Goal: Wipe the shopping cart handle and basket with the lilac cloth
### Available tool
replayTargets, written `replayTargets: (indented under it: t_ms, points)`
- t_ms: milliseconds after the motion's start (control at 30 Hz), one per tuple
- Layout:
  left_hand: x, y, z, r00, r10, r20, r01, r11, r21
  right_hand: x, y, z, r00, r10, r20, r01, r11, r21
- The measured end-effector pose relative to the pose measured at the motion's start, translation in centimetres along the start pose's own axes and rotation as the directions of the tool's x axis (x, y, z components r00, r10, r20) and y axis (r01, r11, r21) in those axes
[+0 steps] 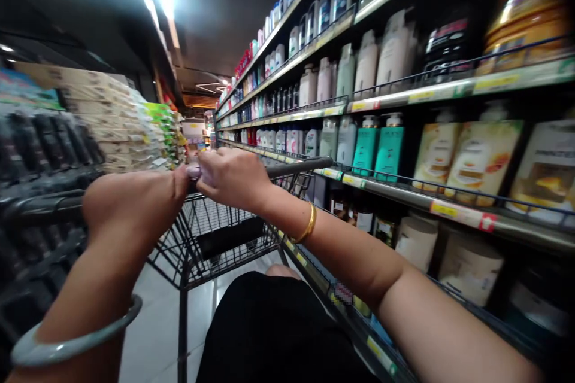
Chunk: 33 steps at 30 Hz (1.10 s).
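My left hand (pixel 139 197), on the arm with a pale bangle (pixel 76 344), is bent at the wrist over the cart's dark handle (pixel 300 166). Its fingertips meet my right hand (pixel 233 176) near the middle of the view. Between the two hands shows a small shiny purplish thing (pixel 194 172), too small to name. The fingers of my right hand are curled in towards it, above the handle; a gold bracelet (pixel 309 222) is on that wrist. Beneath the hands is the wire shopping cart (pixel 224 245).
Shelves (pixel 399 194) of pump bottles, tubs and pouches run along the right, with turquoise bottles (pixel 390 146) near the cart. At the left are stacked cartons (pixel 112 114) and blurred dark packages (pixel 45 137). The aisle runs ahead over a pale tiled floor (pixel 150 311).
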State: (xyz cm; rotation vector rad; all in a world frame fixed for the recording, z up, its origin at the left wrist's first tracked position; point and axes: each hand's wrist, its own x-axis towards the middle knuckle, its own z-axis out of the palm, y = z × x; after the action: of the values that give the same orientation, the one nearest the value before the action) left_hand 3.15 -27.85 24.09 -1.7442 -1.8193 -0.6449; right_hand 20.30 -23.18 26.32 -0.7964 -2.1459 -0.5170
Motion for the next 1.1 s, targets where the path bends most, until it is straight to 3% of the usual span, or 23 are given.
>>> replayTargets:
  t_ms: [67,167,233,300,467,533,667,767,867,933,1033,1100]
  points:
    - [-0.1,0.5,-0.4,0.999,-0.04,-0.026,0.043,0.99,0.133,0.7,2.3,-0.2,0.987,0.118,0.106,-0.129,0.986,0.102]
    - [-0.4,1.7,-0.8,0.995,-0.075,-0.067,0.09,0.963,0.255,3.2,6.5,-0.6,0.894,0.271,0.357,-0.368,0.898,0.241]
    - [-0.6,2.1,-0.9,0.994,-0.081,-0.071,0.098,0.955,0.281,4.2,8.1,-0.7,0.884,0.316,0.344,-0.425,0.849,0.314]
    - [-0.7,2.0,-0.9,0.995,-0.075,-0.07,0.092,0.951,0.296,3.9,8.2,-0.6,0.915,0.304,0.266,-0.389,0.842,0.375]
    - [-0.6,1.4,-0.7,0.995,-0.05,-0.084,0.074,0.945,0.318,-0.5,5.6,-1.3,0.984,0.016,0.177,-0.067,0.956,0.285]
    - [-0.6,1.5,-0.7,0.994,-0.061,-0.086,0.086,0.945,0.315,-2.1,5.0,-1.9,0.987,-0.061,0.146,0.03,0.978,0.207]
    - [-0.7,1.6,-0.9,0.995,-0.071,-0.072,0.088,0.957,0.277,-3.2,5.1,-3.1,0.962,-0.159,0.224,0.133,0.983,0.125]
    - [-0.8,1.7,-1.1,0.996,-0.058,-0.074,0.075,0.964,0.254,-2.1,6.2,-4.1,0.948,-0.123,0.294,0.094,0.989,0.11]
    - [-1.0,1.6,-1.5,0.998,-0.008,-0.062,0.024,0.967,0.253,-0.5,7.1,-4.7,0.89,-0.071,0.45,-0.05,0.967,0.251]
    - [-1.1,1.5,-1.6,0.999,0.002,-0.054,0.012,0.967,0.256,-0.2,6.7,-4.4,0.877,-0.068,0.477,-0.085,0.953,0.291]
    - [-1.0,1.4,-1.4,0.997,-0.01,-0.071,0.029,0.961,0.274,-1.4,4.5,-2.7,0.963,-0.105,0.249,0.065,0.984,0.166]
    - [-0.8,1.2,-1.1,0.997,-0.012,-0.074,0.033,0.956,0.292,-2.8,3.1,-1.6,0.975,-0.207,0.085,0.201,0.977,0.075]
